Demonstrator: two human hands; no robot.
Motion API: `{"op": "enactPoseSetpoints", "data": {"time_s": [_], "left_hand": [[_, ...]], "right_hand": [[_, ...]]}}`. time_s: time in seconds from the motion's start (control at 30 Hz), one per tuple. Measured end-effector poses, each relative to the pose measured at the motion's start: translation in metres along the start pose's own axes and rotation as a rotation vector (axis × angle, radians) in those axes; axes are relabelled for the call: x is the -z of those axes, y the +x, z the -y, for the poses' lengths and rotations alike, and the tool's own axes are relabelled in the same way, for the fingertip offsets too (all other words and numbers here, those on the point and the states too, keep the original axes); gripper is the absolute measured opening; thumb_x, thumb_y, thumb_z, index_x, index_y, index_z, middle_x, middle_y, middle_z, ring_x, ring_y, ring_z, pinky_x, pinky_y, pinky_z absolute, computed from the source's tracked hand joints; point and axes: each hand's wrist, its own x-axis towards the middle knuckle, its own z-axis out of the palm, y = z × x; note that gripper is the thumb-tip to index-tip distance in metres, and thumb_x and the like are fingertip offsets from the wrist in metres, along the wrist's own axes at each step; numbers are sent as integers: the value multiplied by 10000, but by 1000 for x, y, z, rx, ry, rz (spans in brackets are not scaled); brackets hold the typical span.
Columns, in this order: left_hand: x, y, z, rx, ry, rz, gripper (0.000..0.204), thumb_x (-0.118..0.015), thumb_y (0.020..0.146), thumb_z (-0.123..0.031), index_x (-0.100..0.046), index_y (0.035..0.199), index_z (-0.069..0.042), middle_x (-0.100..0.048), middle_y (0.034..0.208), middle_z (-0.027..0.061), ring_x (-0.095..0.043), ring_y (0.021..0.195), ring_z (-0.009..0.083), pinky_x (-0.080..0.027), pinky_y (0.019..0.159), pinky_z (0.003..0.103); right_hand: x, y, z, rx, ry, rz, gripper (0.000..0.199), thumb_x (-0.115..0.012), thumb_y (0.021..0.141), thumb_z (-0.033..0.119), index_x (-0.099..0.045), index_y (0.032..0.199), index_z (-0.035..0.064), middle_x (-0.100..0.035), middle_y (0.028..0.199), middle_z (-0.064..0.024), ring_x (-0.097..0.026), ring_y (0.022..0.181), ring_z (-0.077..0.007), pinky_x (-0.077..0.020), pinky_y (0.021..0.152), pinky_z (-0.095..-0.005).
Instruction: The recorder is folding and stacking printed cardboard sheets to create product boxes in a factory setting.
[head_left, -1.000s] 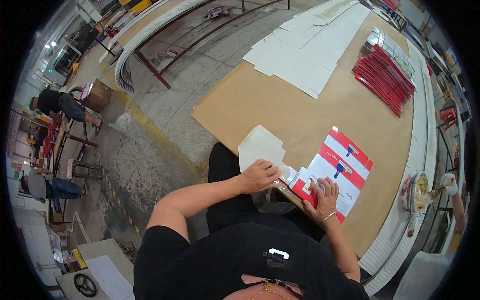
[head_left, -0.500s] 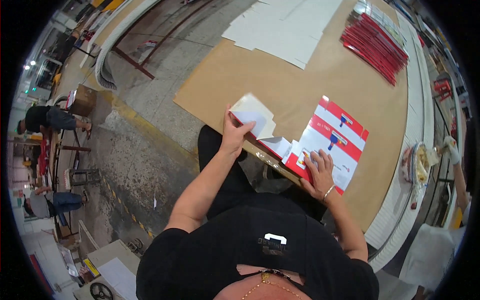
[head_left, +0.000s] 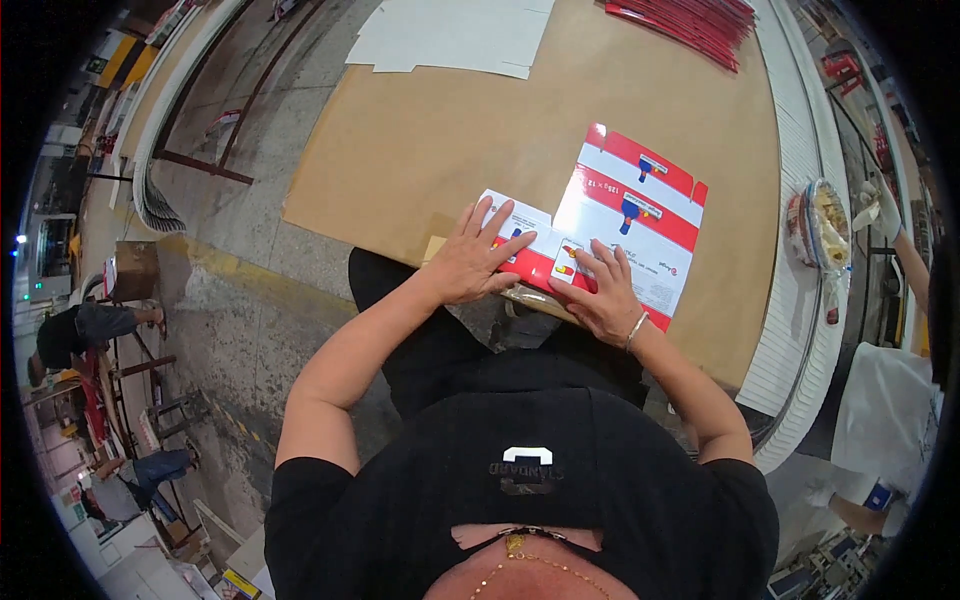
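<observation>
A red and white printed carton blank (head_left: 655, 235) lies on the brown tabletop at its near edge. One section of it is folded over toward the left. My left hand (head_left: 475, 258) rests palm down on that folded section, with its fingers spread and holding nothing. Beside it, my right hand (head_left: 602, 298) presses on the carton's near part, around a small picture panel. Its fingers are stretched out and lie against the card.
White card sheets (head_left: 450, 38) lie at the table's far side, with a pile of red flat pieces (head_left: 690, 28) farther right. A ribbed white conveyor (head_left: 790, 290) runs along the right, carrying a clear plastic bag (head_left: 828, 240). A co-worker's gloved hand (head_left: 885, 215) is beyond it.
The raised left section of the carton has been folded down. My left hand has gone from gripping its edge to lying flat on top, closer to my right hand. The whole view has shifted.
</observation>
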Motion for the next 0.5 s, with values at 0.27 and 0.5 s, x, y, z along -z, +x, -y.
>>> {"op": "enactPoseSetpoints", "data": {"time_s": [0.27, 0.5], "left_hand": [[-10, 1, -12, 159, 170, 25, 541, -478, 971, -438, -384, 1492, -321, -182, 1598, 166, -128, 1464, 430, -109, 1103, 719], [-5, 15, -41, 272, 119, -26, 601, -544, 918, -385, -381, 1492, -312, -199, 1575, 183, -152, 1441, 457, -169, 1030, 776]], "right_hand": [[0, 1, 1, 5, -48, 11, 508, -656, 881, 380, -529, 1373, 391, -401, 1456, -123, -286, 1394, -404, -152, 1151, -619], [-6, 5, 8, -80, -38, -10, 528, -662, 880, 326, -517, 1385, 280, -410, 1433, -116, -272, 1391, -395, -168, 1150, -604]]}}
